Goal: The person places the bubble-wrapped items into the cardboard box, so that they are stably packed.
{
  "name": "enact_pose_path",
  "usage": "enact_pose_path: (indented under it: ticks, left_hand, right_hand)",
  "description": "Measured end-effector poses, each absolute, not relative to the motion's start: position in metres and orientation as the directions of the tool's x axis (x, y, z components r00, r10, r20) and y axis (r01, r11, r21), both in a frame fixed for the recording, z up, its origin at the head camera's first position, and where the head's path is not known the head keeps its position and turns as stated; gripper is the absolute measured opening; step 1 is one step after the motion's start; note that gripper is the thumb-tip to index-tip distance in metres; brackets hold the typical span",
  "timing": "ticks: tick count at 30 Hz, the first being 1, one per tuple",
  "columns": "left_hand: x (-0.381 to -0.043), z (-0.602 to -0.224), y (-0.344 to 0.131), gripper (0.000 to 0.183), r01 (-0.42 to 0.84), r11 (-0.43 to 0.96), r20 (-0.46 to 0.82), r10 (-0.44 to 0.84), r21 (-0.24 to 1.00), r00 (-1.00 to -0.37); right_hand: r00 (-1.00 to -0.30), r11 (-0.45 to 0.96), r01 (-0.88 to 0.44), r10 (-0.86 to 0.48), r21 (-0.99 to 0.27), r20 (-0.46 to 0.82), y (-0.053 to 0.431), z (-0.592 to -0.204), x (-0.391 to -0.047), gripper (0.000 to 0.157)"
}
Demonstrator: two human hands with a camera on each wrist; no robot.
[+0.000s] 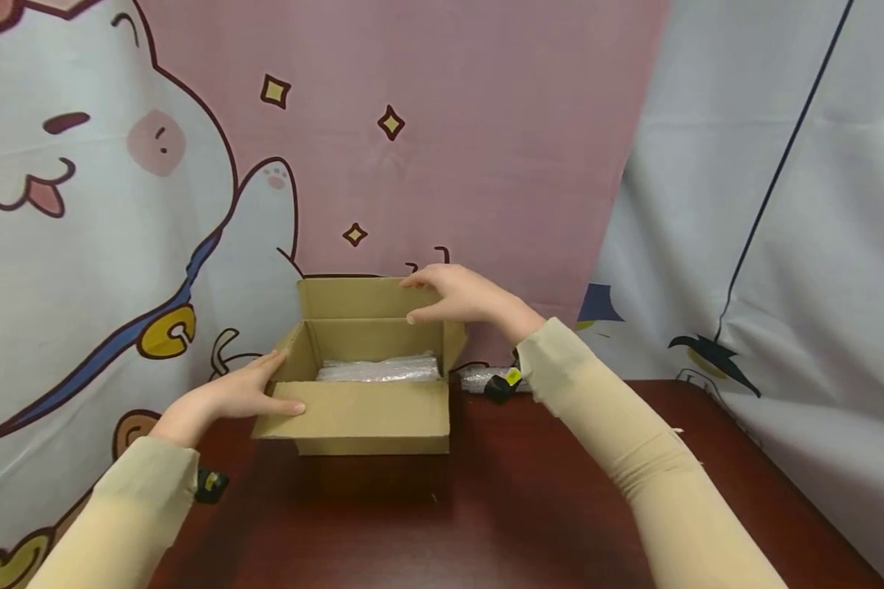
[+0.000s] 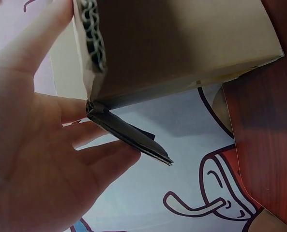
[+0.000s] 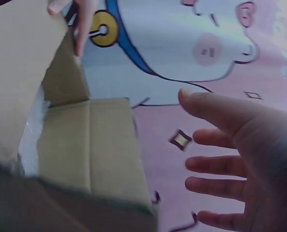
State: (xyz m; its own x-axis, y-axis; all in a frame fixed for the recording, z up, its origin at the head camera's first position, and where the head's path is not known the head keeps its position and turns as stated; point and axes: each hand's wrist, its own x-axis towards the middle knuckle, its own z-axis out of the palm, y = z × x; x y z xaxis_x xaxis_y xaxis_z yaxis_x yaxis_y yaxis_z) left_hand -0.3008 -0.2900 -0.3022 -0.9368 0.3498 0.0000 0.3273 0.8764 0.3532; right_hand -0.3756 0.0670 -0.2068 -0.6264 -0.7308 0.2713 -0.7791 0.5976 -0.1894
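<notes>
An open cardboard box [image 1: 372, 446] stands on the table, with clear plastic wrap [image 1: 379, 370] visible inside. My left hand [image 1: 239, 394] is at the box's left front corner. Its thumb rests on the front flap [image 1: 368, 405], and its extended fingers touch the left side flap [image 2: 133, 137]. Over the right rear part of the box, my right hand [image 1: 466, 298] is held with fingers spread and nothing in it. In the right wrist view, a gap shows between the right fingertips and the raised back flap [image 3: 116, 150].
A clear plastic-wrapped bundle [image 1: 479, 379] lies right of the box. The dark red-brown table [image 1: 545, 491] extends to the front and right. A printed curtain [image 1: 486, 123] hangs close behind the box, and a thin cable [image 1: 722, 409] lies along the table's right edge.
</notes>
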Motion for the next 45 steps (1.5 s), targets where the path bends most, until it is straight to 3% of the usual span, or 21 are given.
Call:
enact_pose_path:
  ticks: [8, 19, 31, 45]
  left_hand:
    - [-0.302, -0.309, -0.295, 0.11, 0.34, 0.866, 0.02, 0.358, 0.366, -0.933]
    - [-0.302, -0.316, -0.302, 0.11, 0.328, 0.867, 0.018, 0.347, 0.375, -0.938]
    - [-0.3, -0.321, -0.307, 0.109, 0.332, 0.866, 0.023, 0.349, 0.374, -0.937]
    - [-0.302, -0.31, -0.293, 0.111, 0.346, 0.859, 0.032, 0.362, 0.376, -0.932]
  right_hand:
    - [-0.667, 0.59, -0.742, -0.605, -0.318, 0.435, 0.139, -0.242, -0.362, 0.055]
    - [-0.781, 0.68, -0.624, -0.521, -0.386, 0.345, 0.18, -0.322, -0.378, 0.058]
    - [-0.8, 0.737, -0.594, -0.5, -0.321, 0.332, 0.195, -0.408, -0.42, 0.064]
    - [-0.88, 0.834, -0.447, -0.346, -0.323, 0.324, 0.21, -0.439, -0.438, 0.072]
